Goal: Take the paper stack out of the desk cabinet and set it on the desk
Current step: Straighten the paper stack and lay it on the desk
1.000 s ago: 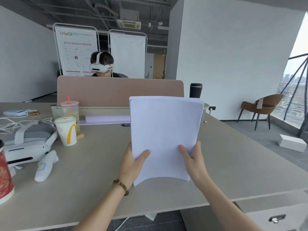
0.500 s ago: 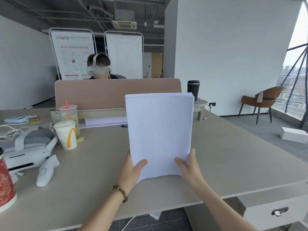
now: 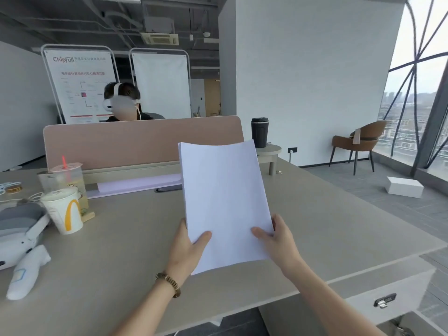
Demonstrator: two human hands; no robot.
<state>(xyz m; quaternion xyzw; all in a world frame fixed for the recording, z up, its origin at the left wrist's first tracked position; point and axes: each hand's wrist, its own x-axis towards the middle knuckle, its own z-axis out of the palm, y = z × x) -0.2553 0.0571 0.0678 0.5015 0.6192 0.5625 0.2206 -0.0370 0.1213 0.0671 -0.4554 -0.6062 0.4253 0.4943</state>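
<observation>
A white paper stack (image 3: 224, 197) is held tilted above the grey desk (image 3: 315, 226), its far edge raised and slightly curled. My left hand (image 3: 188, 248) grips its lower left corner, thumb on top. My right hand (image 3: 277, 241) grips the lower right edge, thumb across the sheet. The stack's lower edge hangs close over the desk; whether it touches the surface I cannot tell. The desk cabinet (image 3: 378, 297) sits below the desk's right front corner, its drawer front with a lock facing me.
Left on the desk stand a paper cup (image 3: 64, 212), a clear drink cup (image 3: 69, 177), a white headset (image 3: 17, 229) and a white controller (image 3: 26, 272). A flat pale sheet (image 3: 138, 184) lies by the partition (image 3: 143, 141). A person sits behind it. A black tumbler (image 3: 260, 132) stands far right.
The paper stack has sunk lower and tipped flatter toward the desk, both hands still holding its near edge. The view has tilted slightly.
</observation>
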